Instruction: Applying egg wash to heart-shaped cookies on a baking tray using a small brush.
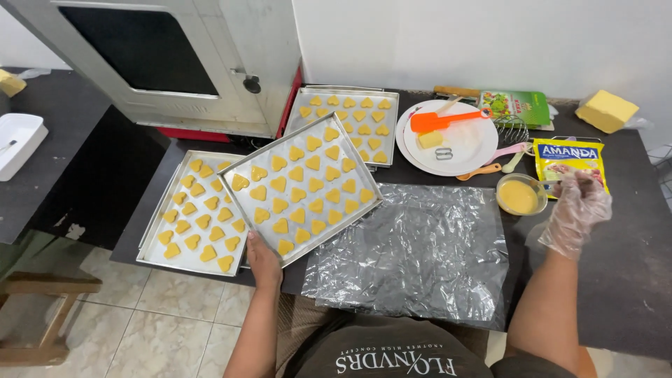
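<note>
Far left, approx 9 o'clock: white dish (19, 140) on dark side counter. Next, flat tray (183, 260) of yellow heart cookies (210, 203) at table's left edge, overhanging a bit. Overlapping its right side: second tray (246, 162), tilted, more heart cookies, near corner pinched by left hand (264, 262), bare, thumb on top, fingers under rim. Approx 12 o'clock, behind: third tray (389, 129) w/ cookies, just beside oven door (140, 52). Centre, approx 6 o'clock: crinkled clear plastic sheet (420, 252) spread flat on dark table (630, 280). Right of third tray: white plate (462, 150) w/ orange spatula (448, 119) and butter cube (430, 139). Approx 3 o'clock: small glass bowl (519, 194) of yellow liquid, touching sheet's top right corner. Right hand (577, 210), in clear plastic glove, fingers curled at bowl's right rim; closed on sth thin, can't tell what. Behind it: yellow packet (568, 157). Far right, approx 1 o'clock: yellow butter block (606, 110).
</note>
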